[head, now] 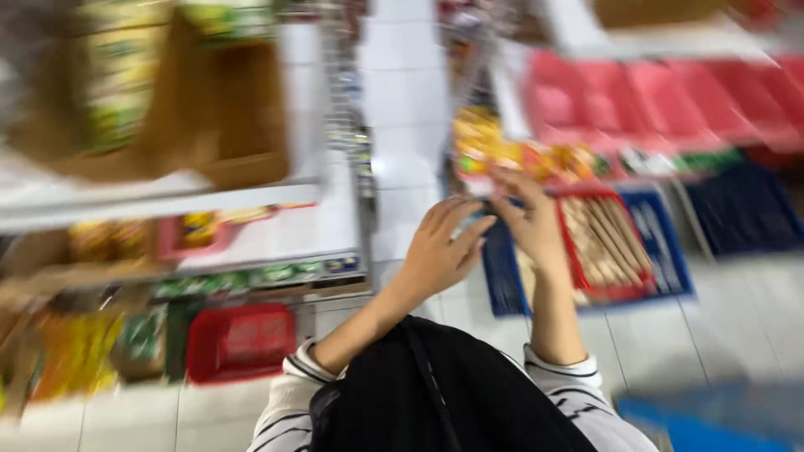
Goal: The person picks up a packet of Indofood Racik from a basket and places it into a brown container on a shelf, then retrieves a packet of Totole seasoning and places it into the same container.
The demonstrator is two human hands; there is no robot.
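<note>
So everything's smeared with motion blur, but here's what I can make out. Both hands are raised in front of the person over the white tiled floor (402,109) of a shop aisle. The left hand (440,247) has its fingers loosely curled and together, nothing in it as far as I can tell. The right hand (528,218) is touching the left at the fingertips, fingers bent, and it doesn't look like it's gripping anything either, though the blur makes a small item impossible to rule out.

Nearest thing to the hands is the red tray of long pale sticks (605,243), sitting on a blue crate (670,243) just beside the right hand, at the lower edge of the right-hand display. Above it are yellow-orange packets (511,151) and a row of red packs (670,100).

On the left there's a shelf (285,230) carrying a brown cardboard box (243,117), and a red basket (241,341) low down near the floor.

My read: the hands are between grabs, hovering by that tray. Picking from it would need the right hand to spread and come down on the tray's near edge.
</note>
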